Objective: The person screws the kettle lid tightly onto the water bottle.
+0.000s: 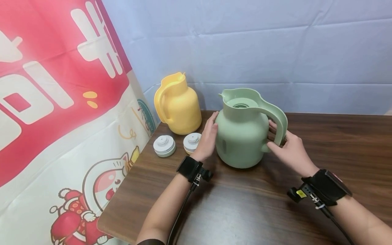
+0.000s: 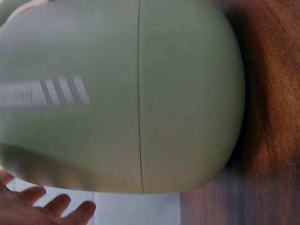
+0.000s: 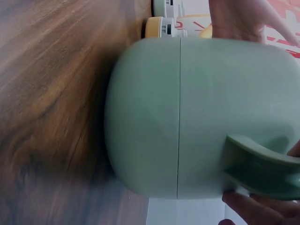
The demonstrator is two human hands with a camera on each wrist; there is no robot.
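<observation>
A green thermos jug stands upright on the table, its handle toward the right and its top uncovered. My left hand is at the jug's left side with fingers extended; in the left wrist view the fingertips look slightly bent beside the body. At the handle is my right hand, its thumb in front and its fingers behind, seen through the handle gap. Those fingers look fairly straight in the right wrist view, below the handle. Whether they touch the jug's body is hard to tell.
Behind on the left stands a yellow thermos jug, handle leftward. Before it lie a white stopper with a green rim and one with a yellow rim, partly behind my left hand. The wooden table meets a pale blue cloth at the back.
</observation>
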